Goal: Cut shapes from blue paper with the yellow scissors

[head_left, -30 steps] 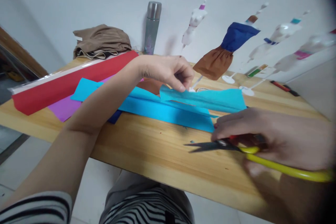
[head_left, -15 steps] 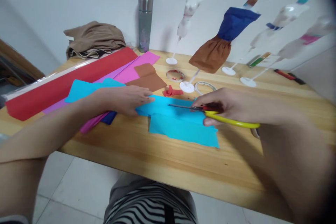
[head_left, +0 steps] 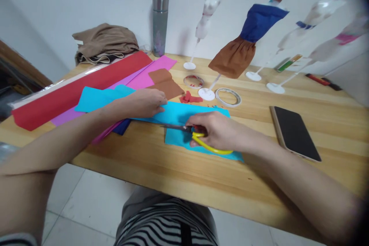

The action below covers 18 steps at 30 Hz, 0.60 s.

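"Turquoise sheet (head_left: 180, 112): where is it?"

"Under the left hand (head_left: 148, 103), running towards three o'clock. Those fingers (head_left: 161, 102) rest on it; whether they pinch, I can't tell."

"And the right hand (head_left: 215, 128)?"

"Grasping scissors (head_left: 188, 129), blades (head_left: 174, 127) towards nine o'clock, near the left fingers. A sliding sheet or turned wrist could get skin nicked."

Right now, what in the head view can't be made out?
All in the head view:
Scissors: part of the handles, behind the right hand.
Upper blue sheet: the part under the left hand.
Lower blue piece: partly behind right hand and scissors.
Rightmost mannequin: blurred, top cut off by the right edge.
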Motion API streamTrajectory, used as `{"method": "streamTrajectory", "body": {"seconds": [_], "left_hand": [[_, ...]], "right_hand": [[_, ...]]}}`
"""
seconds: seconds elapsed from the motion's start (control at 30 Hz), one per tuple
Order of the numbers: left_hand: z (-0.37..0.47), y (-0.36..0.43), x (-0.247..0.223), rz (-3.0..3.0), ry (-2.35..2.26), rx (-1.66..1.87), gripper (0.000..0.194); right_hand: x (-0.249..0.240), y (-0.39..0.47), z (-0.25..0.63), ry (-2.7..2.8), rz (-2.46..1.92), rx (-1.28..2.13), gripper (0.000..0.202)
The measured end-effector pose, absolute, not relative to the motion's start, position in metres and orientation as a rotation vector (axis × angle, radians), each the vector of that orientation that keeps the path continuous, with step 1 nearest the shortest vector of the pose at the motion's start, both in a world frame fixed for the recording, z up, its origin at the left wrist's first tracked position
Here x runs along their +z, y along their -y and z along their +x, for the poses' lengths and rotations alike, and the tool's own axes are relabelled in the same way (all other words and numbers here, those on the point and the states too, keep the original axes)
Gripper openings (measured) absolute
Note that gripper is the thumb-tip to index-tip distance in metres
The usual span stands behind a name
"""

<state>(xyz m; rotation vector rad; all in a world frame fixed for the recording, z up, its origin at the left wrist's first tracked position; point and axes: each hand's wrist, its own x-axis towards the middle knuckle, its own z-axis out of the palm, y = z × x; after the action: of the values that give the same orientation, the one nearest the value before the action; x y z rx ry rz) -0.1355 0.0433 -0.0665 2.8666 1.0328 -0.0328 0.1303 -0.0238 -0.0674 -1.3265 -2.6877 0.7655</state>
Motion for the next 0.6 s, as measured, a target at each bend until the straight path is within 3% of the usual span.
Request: {"method": "streamTrajectory", "body": {"seconds": [0.4,0.6], "left_hand": [[-0.138,-0.051,-0.094,2.536,-1.129,0.107,0.01],[-0.14,-0.052,-0.099,2.673,-1.278,0.116,0.033]], "right_hand": [[-0.085,0.045,0.108,2.932,-1.284,0.619,0.015],[-0.086,0.041,0.117,2.986,-1.179,0.549,0.02]]}}
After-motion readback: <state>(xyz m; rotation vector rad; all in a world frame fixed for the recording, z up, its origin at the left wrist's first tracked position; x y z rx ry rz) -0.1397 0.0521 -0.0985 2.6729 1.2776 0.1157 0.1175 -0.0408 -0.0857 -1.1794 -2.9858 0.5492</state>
